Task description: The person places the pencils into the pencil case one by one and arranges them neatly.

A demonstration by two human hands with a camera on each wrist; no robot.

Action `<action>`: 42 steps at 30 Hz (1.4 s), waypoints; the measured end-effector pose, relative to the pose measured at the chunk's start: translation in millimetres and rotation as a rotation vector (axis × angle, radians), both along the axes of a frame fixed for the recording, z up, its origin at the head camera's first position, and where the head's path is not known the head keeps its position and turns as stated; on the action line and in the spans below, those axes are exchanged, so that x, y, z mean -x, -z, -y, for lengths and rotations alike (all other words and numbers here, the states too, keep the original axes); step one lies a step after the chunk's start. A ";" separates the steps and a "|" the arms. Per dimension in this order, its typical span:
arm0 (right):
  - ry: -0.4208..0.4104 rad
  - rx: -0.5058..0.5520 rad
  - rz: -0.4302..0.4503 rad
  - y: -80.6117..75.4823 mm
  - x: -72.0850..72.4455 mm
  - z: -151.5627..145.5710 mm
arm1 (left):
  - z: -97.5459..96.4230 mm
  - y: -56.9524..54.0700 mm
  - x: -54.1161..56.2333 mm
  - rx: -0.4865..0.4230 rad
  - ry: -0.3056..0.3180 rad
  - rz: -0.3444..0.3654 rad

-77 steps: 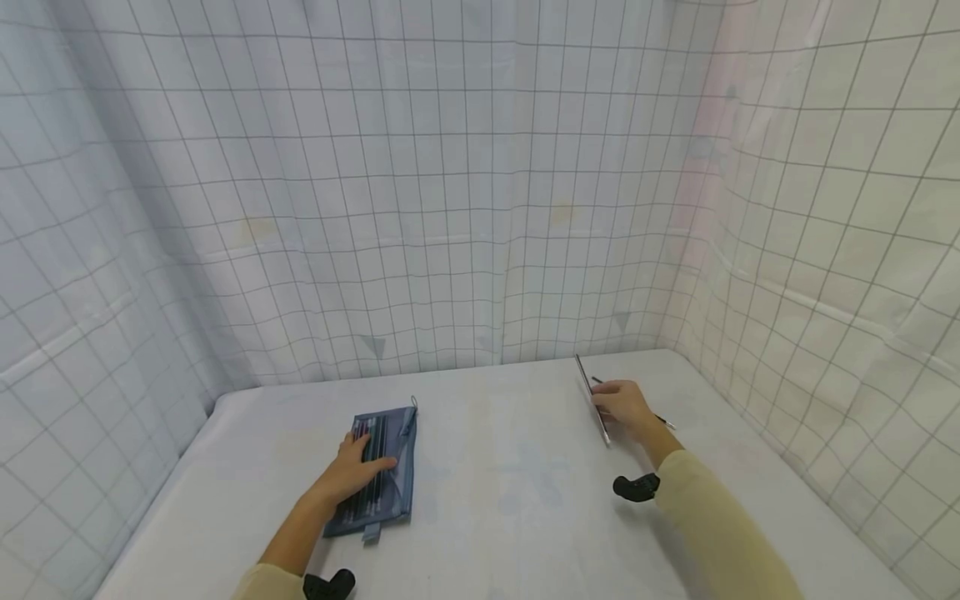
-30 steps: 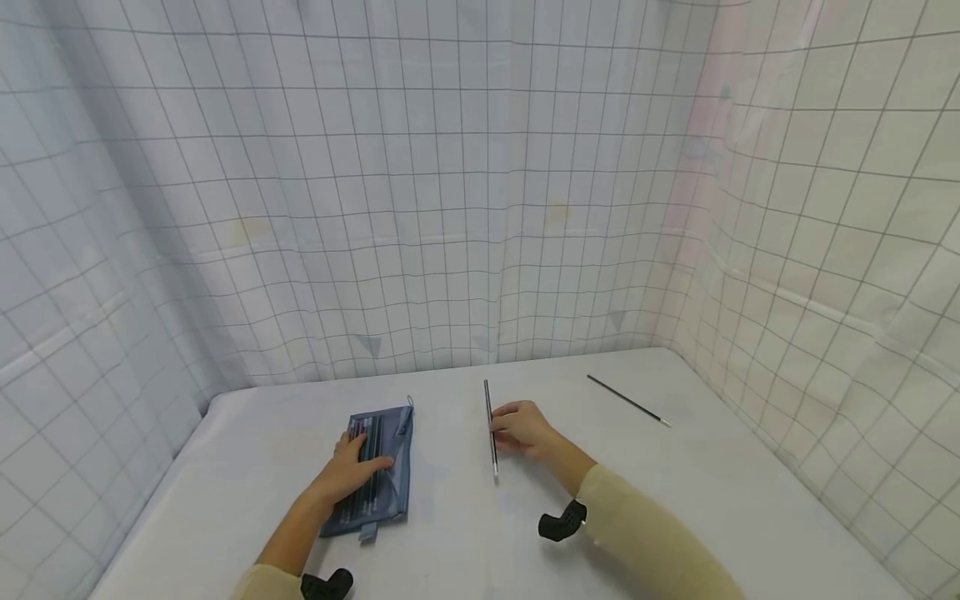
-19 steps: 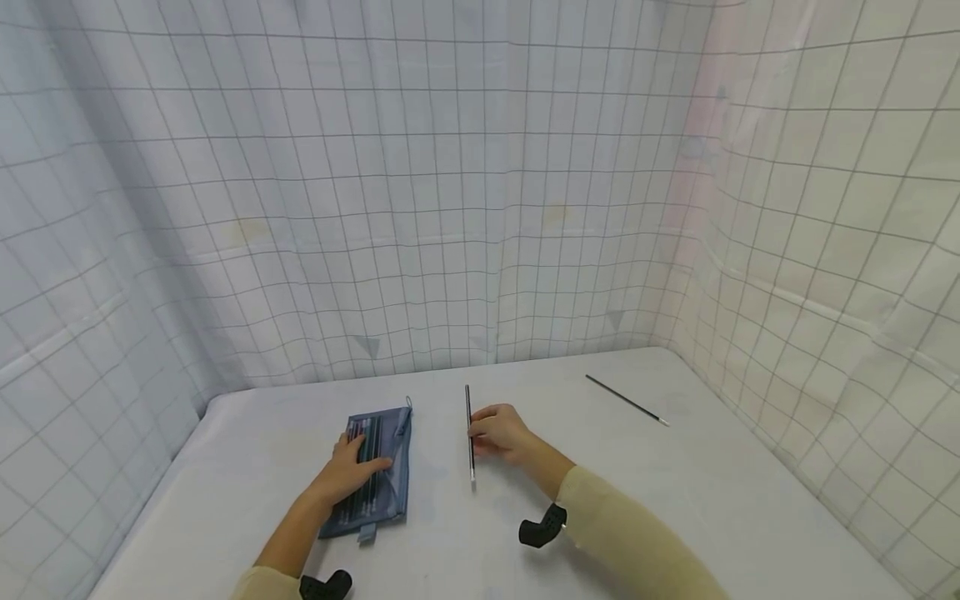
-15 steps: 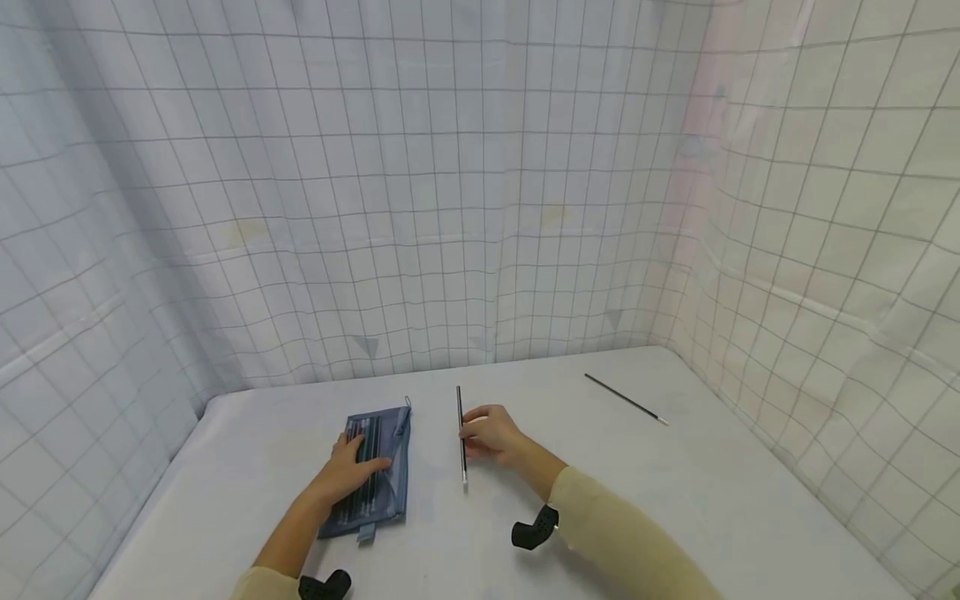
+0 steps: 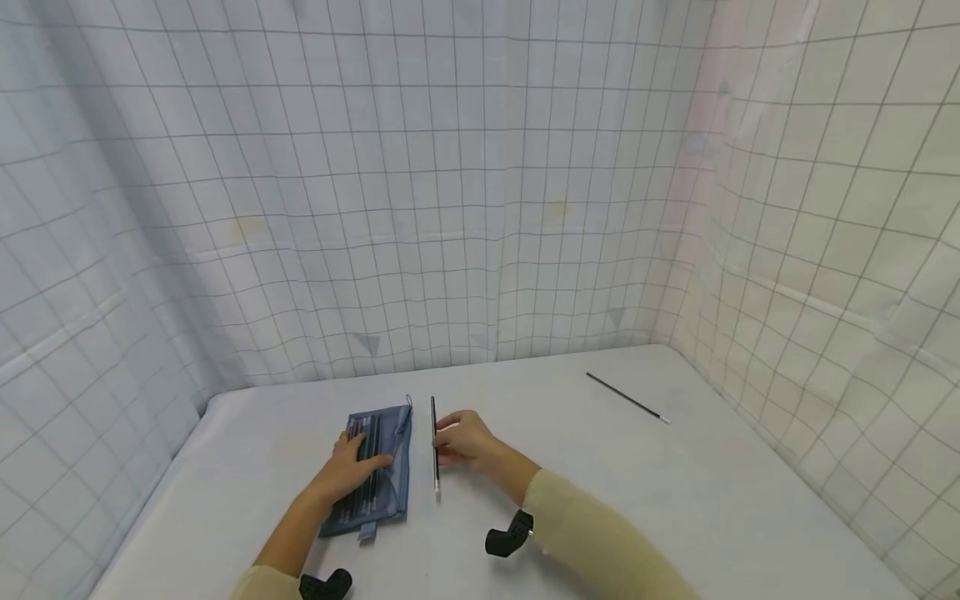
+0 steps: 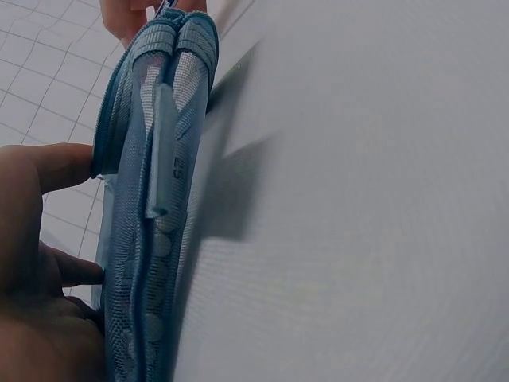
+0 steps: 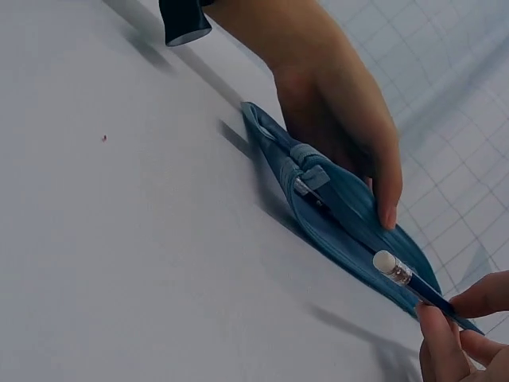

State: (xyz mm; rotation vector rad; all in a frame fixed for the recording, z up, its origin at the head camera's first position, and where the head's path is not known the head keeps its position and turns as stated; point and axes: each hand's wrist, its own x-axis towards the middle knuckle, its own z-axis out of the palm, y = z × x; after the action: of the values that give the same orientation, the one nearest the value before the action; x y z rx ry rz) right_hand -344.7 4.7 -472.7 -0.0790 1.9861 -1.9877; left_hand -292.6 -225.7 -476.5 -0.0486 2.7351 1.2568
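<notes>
A blue mesh pencil case (image 5: 397, 483) lies on the white table left of the middle, several dark pencils showing through its top. On it rests my left hand (image 5: 348, 473), fingers spread and thumb toward the zip side; the left wrist view shows fingertips against the case (image 6: 163, 231). Just right of the case, my right hand (image 5: 468, 440) pinches a dark pencil (image 5: 434, 417) between thumb and fingers, its eraser end toward me. Up close in the right wrist view, this pencil (image 7: 421, 288) has a white eraser and metal band, beside the case (image 7: 350, 239).
A second dark pencil (image 5: 626, 397) with a white end lies slantwise at the back right of the white table (image 5: 570, 475). Grid-patterned curtains (image 5: 465, 208) hang behind and at both sides. A black device (image 5: 510, 533) sits at the right wrist.
My right hand has carried the pencil from the back right leftward to beside the case, leaving the second pencil lying there. My left hand has stayed on the case.
</notes>
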 end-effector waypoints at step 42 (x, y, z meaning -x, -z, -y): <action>-0.182 0.123 0.174 -3.1 8.0 59.1 | 1.9 -4.0 2.3 -0.039 0.020 0.034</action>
State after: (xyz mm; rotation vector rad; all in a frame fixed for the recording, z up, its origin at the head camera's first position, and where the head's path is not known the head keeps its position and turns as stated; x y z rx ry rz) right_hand -352.7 -54.4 -469.7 -0.1077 1.6870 -1.9279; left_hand -294.9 -227.6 -472.5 -0.0382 2.6750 1.2922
